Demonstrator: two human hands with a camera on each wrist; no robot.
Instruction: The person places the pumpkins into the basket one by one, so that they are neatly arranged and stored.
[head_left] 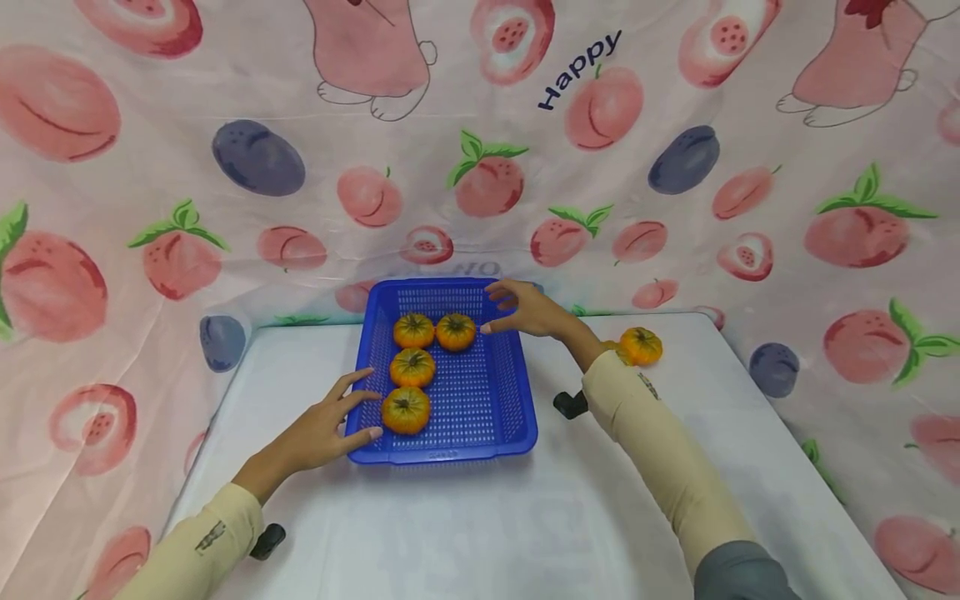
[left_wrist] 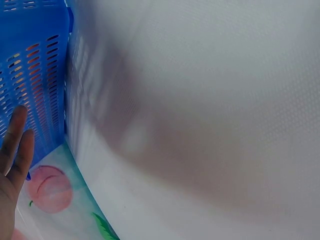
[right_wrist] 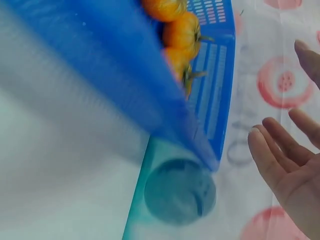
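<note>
A blue basket on the white table holds several small orange pumpkins, three down its left side and one more beside the top one. My left hand is at the basket's left wall with fingers spread over the rim, near the lowest pumpkin; in the left wrist view its fingers lie by the slotted wall. Over the back right corner is my right hand, fingers apart and nothing held. The right wrist view shows that hand apart from the basket.
Right of the basket, partly behind my right sleeve, orange pumpkins lie on the table. Small black objects are by each forearm, one on the right and one on the left. A fruit-patterned cloth hangs behind.
</note>
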